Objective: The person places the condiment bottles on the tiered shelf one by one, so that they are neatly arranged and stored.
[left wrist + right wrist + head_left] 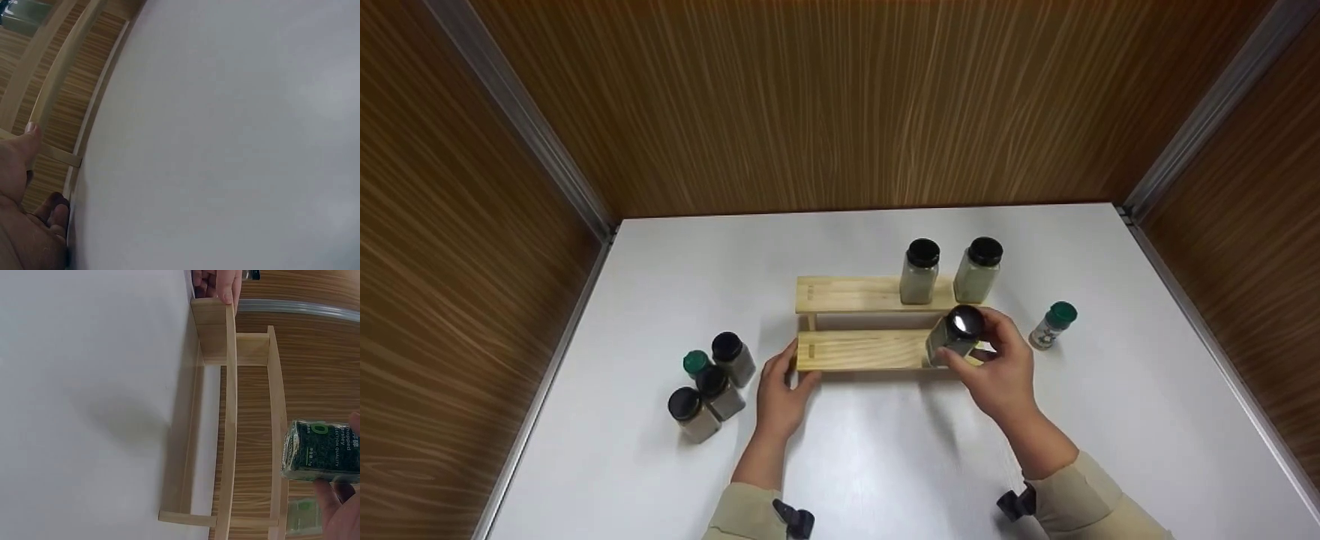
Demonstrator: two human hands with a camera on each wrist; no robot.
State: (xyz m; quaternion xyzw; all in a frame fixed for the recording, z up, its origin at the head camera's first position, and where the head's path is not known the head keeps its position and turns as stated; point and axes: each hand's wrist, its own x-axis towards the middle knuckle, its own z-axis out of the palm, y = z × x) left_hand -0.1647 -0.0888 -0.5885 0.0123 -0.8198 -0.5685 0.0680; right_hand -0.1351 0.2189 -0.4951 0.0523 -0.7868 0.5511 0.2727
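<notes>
The spice jar point(956, 335) in my right hand point(997, 371) is a squarish clear bottle with a black lid, filled with green dried herb and wearing a dark green label; it sits tilted at the right end of the lower step, my fingers point(960, 367) curled round its body. The two-step wooden spice rack point(862, 322) is pale pine and stands in the middle of the white bench, its longer side facing me. My left hand point(780, 394) grips the rack's lower left corner, thumb on top of the front step.
</notes>
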